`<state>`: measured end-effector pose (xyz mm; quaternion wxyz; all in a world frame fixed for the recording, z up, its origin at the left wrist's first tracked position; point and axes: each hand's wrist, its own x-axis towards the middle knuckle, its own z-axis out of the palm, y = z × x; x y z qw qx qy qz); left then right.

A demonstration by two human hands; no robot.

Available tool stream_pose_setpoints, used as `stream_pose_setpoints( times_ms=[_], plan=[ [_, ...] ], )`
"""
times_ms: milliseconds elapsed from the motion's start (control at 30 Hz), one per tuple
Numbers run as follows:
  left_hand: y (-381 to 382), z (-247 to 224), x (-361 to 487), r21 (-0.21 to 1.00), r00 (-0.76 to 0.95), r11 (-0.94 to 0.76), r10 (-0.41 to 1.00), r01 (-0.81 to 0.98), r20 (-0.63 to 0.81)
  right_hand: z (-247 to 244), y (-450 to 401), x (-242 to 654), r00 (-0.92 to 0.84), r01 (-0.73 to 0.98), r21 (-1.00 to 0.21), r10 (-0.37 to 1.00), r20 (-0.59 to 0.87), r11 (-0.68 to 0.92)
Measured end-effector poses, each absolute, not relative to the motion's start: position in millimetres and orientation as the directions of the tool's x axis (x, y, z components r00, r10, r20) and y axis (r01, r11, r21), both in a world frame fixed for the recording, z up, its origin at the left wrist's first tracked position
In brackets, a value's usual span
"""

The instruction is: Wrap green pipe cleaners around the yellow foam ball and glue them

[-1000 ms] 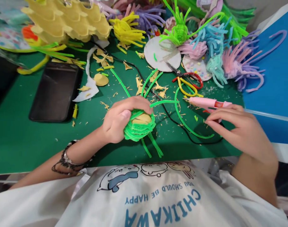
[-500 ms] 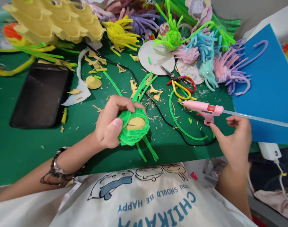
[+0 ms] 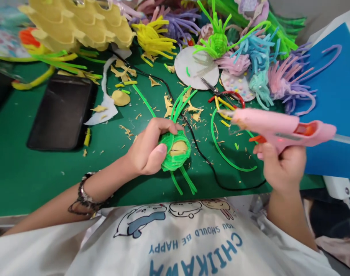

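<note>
My left hand (image 3: 148,147) is closed around a green pipe-cleaner ball (image 3: 175,161), with a tan, slit patch (image 3: 179,148) showing on its near face. Loose green stems stick out of the ball above and below. In my right hand (image 3: 285,166) is a pink hot glue gun (image 3: 274,124), raised off the table, its nozzle pointing left and its orange trigger beside my fingers. A clear glue stick (image 3: 345,139) runs out of its rear. Behind the nozzle lie red-and-yellow-handled scissors (image 3: 228,100), partly hidden by the gun.
A black phone-like slab (image 3: 61,113) lies at left. Tan scraps and a black cord (image 3: 202,153) are on the green table (image 3: 111,191). At the back are an egg carton (image 3: 79,25), a white disc (image 3: 196,69) and colourful pipe-cleaner bundles (image 3: 154,38). A blue board (image 3: 336,84) is at right.
My right hand has taken hold of the glue gun and lifted it from the table toward me. My left hand still grips the green ball, which sits slightly farther right in view.
</note>
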<state>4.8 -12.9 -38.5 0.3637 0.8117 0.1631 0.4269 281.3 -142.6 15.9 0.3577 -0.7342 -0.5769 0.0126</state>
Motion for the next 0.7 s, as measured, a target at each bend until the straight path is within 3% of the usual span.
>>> stream_pose_setpoints(
  times_ms=[100, 167, 500, 700],
  plan=[
    [-11, -42, 4, 0.740, 0.569, -0.665, 0.571, -0.104, 0.592, 30, -136, 258, 0.182, 0.837, -0.542, 0.895, 0.407, 0.076],
    [-10, -43, 4, 0.715, 0.549, -0.689, 0.556, -0.115, 0.624, 34, -130, 248, 0.157, 0.812, -0.577, 0.918, 0.364, 0.090],
    [-9, -37, 3, 0.700, 0.549, -0.714, 0.590, 0.012, 0.592, 46, -108, 232, 0.156, 0.841, -0.542, 0.958, 0.240, -0.001],
    [-8, -33, 2, 0.659, 0.559, -0.751, 0.562, 0.037, 0.609, 48, -105, 233, 0.091, 0.875, -0.482, 0.966, 0.242, 0.038]
  ],
)
